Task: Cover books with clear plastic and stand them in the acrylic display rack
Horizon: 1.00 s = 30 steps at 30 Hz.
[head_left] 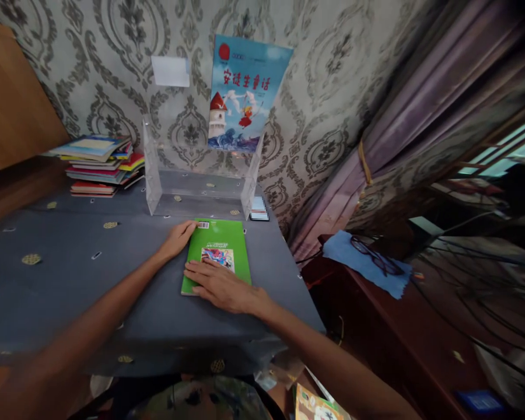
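A stack of books [98,163] lies far left on the grey table [70,280]. The left hand [177,238] touches the far left corner of the green book [219,236], fingers bent; if they pinch it, I cannot tell. The book lies flat, long axis near to far. The right hand [221,286] rests on its near end, fingers stretched out, grasping nothing.

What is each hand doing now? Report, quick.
Left hand: open, fingers touching the green book at its top left corner.
Right hand: open, flat on the book.
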Motion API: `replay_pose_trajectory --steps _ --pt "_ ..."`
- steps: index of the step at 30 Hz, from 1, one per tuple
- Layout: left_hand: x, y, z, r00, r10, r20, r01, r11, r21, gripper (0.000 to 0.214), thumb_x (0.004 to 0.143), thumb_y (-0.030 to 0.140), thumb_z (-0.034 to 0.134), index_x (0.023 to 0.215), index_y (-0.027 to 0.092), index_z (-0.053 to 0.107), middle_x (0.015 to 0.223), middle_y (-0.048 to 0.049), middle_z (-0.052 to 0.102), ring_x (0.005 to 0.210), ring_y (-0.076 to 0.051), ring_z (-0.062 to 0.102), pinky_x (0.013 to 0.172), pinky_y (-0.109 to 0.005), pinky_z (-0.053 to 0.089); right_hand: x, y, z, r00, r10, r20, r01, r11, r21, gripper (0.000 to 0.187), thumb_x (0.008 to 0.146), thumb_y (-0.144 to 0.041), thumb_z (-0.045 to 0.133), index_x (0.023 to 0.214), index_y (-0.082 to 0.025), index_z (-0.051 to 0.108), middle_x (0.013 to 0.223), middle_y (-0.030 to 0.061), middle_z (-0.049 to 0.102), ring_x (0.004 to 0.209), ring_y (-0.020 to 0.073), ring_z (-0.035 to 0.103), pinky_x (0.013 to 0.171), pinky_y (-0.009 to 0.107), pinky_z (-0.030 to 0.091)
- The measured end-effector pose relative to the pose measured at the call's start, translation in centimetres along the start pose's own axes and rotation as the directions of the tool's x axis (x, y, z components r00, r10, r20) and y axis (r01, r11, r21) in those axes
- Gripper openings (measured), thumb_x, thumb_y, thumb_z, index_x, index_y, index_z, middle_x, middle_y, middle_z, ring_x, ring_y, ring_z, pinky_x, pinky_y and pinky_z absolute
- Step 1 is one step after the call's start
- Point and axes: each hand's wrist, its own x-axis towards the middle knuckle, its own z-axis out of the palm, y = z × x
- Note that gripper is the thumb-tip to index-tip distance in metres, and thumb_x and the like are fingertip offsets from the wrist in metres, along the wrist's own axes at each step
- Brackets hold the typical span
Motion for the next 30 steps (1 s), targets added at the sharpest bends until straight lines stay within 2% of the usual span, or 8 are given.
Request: replay_pose_trajectory --steps 3,7,10,13,15,17,24,30 --pt "0.0 -0.7 -0.2 0.999 0.037 0.006 -0.037 0.999 0.021 0.041 0.094 0.04 0.039 0.111 0.016 0.067 0.115 -0.0099 0.073 0.108 -0.025 0.066 0.101 -0.042 0.05 0.9 2.5 -0.5 0.997 0.06 -0.038 -0.059 0.998 0.004 0.047 0.106 -0.035 0.041 0.149 -0.017 0.047 0.156 0.0106 0.046 0.149 0.0188 0.036 0.125 0.041 0.024" --pt "-0.3 -1.1 0.3 0.987 0.155 0.048 -0.161 0.974 0.162 0.036 0.094 0.035 0.042 0.115 0.017 0.065 0.122 -0.0114 0.069 0.116 -0.024 0.063 0.106 -0.044 0.048 1.1 6.4 -1.0 0.958 0.244 -0.151 -0.249 0.968 -0.012 0.048 0.106 -0.036 0.04 0.148 -0.015 0.048 0.156 0.014 0.045 0.15 0.0235 0.033 0.124 0.047 0.026" --pt "0.2 -1.4 0.9 0.978 0.186 0.095 -0.206 0.937 0.282 0.036 0.096 0.034 0.042 0.122 0.018 0.063 0.13 -0.012 0.065 0.123 -0.025 0.059 0.109 -0.045 0.046 0.9 9.3 -1.4 0.887 0.409 -0.216 -0.422 0.906 -0.017 0.049 0.104 -0.033 0.044 0.148 -0.01 0.048 0.157 0.0177 0.043 0.149 0.0276 0.034 0.123 0.05 0.027" --pt "1.4 -1.6 1.8 0.976 0.168 0.136 -0.207 0.905 0.371 0.039 0.097 0.036 0.043 0.127 0.018 0.061 0.138 -0.0128 0.061 0.131 -0.026 0.054 0.113 -0.046 0.043 0.6 11.4 -1.5 0.787 0.533 -0.309 -0.557 0.831 0.015 0.048 0.102 -0.031 0.044 0.144 -0.009 0.052 0.154 0.0184 0.047 0.146 0.0285 0.039 0.121 0.047 0.031" --pt "2.1 -1.7 2.3 0.978 0.155 0.138 -0.199 0.888 0.415 0.041 0.098 0.037 0.042 0.129 0.017 0.06 0.14 -0.013 0.06 0.133 -0.027 0.053 0.114 -0.047 0.041 0.4 12.1 -1.3 0.729 0.581 -0.362 -0.605 0.794 0.057 0.048 0.102 -0.03 0.043 0.143 -0.007 0.052 0.153 0.0188 0.048 0.144 0.027 0.043 0.12 0.042 0.034" --pt "2.6 -1.5 2.6 0.981 0.153 0.123 -0.192 0.874 0.446 0.041 0.099 0.036 0.041 0.13 0.018 0.06 0.139 -0.0128 0.061 0.132 -0.027 0.053 0.113 -0.047 0.042 0.3 12.6 -1.0 0.7 0.604 -0.38 -0.623 0.777 0.089 0.049 0.102 -0.029 0.043 0.144 -0.007 0.051 0.153 0.0186 0.048 0.142 0.0254 0.046 0.12 0.039 0.036" --pt "2.0 -0.4 2.4 0.981 0.18 0.066 -0.189 0.847 0.496 0.038 0.099 0.037 0.041 0.124 0.019 0.064 0.119 -0.0117 0.07 0.111 -0.027 0.063 0.099 -0.045 0.051 0.5 13.3 -1.0 0.759 0.554 -0.343 -0.558 0.824 0.096 0.049 0.101 -0.029 0.044 0.145 -0.008 0.05 0.154 0.0184 0.046 0.143 0.0257 0.045 0.118 0.04 0.039" --pt "1.7 -1.6 2.9 0.988 0.153 0.025 -0.147 0.87 0.471 0.043 0.098 0.04 0.04 0.129 0.02 0.064 0.133 -0.0113 0.066 0.124 -0.028 0.06 0.109 -0.048 0.046 0.5 13.3 -0.4 0.74 0.558 -0.377 -0.567 0.818 0.098 0.051 0.1 -0.029 0.043 0.146 -0.007 0.049 0.155 0.0199 0.045 0.144 0.0273 0.044 0.119 0.045 0.038"
